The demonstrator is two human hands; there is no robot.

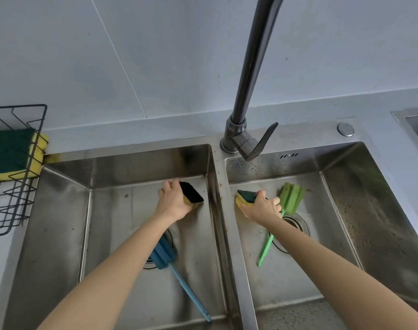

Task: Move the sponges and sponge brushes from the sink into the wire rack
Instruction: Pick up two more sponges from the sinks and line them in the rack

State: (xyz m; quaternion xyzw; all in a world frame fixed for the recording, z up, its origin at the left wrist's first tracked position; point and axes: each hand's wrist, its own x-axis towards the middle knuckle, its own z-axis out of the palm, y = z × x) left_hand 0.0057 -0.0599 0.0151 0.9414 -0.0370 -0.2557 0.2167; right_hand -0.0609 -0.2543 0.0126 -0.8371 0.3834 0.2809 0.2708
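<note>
A: Left hand [173, 202]?

B: Down in the left basin [60, 210] near the back wall. Fingers curled round a yellow sponge with a black scrub face [192, 194], black side tilted up and to the right. Sponge sits at the fingertip end of the hand, close to the divider between the basins.

A: Right hand [262, 206]?

B: In the right basin [346, 234], also toward the back. It grips a yellow sponge with a dark green face [244, 197]; the sponge sticks out to the left of the hand, thumb on top of it. Cannot tell whether either sponge is touching the sink floor.

A: Brushes?

B: Green sponge brush [291, 198] lies in the right basin, head just beside the right hand's knuckles, on their right. Its thin handle runs down-left under the wrist, across the drain [296, 225]. Blue sponge brush [161, 254] lies in the left basin, head over that drain and partly hidden under the left forearm, handle running toward the near right corner. Well apart from the left hand.

A: Rack?

B: Black wire rack [20, 167] on the counter at far left, beside the left basin. Green-and-yellow sponges [10, 153] lying in its upper tier already. Both hands well apart from it.

A: Other?

B: Dark faucet [248, 96] behind the divider, lever pointing down-right. Grey tiled wall [108, 55] behind.
</note>
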